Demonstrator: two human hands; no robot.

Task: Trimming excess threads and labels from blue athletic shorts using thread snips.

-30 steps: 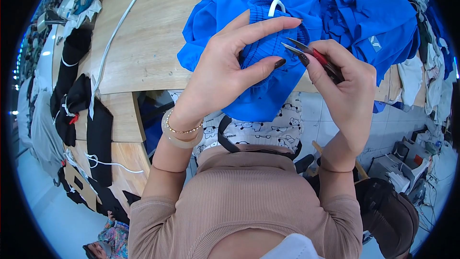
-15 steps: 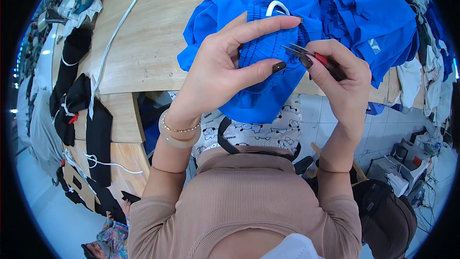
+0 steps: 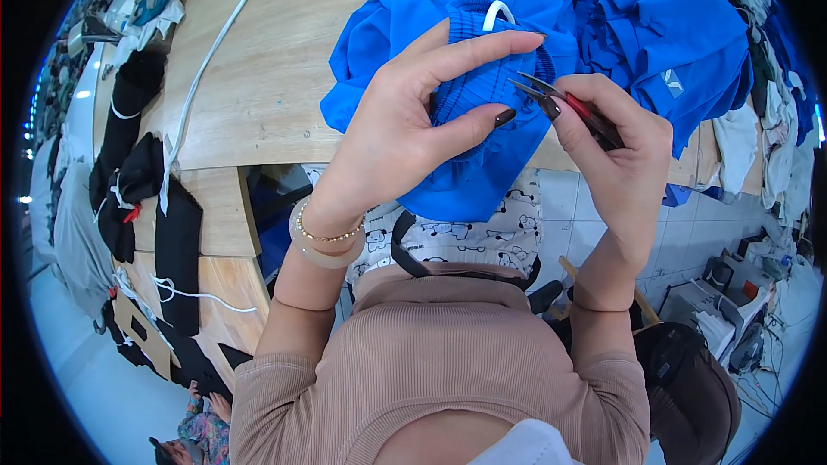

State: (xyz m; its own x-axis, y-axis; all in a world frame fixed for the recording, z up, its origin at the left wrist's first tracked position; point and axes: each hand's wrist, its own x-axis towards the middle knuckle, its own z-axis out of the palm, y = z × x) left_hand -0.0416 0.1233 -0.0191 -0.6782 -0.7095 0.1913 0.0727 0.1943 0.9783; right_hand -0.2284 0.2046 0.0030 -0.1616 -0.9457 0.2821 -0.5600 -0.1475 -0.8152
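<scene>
One soft-looking blue garment, one o'clock: we'd pinch its waistband; right hand clamps snips; left hand, we can't tell.

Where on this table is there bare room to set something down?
Barest: the wooden tabletop between the white cord and the blue garment, left of the left hand. Crowded: the right, under the blue fabric pile, and the left edge, where black cloth lies.

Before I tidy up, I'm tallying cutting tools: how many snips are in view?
1: the red-handled snips in the right hand, blades pointing toward the blue garment. Others may be hidden under the blue pile.
</scene>
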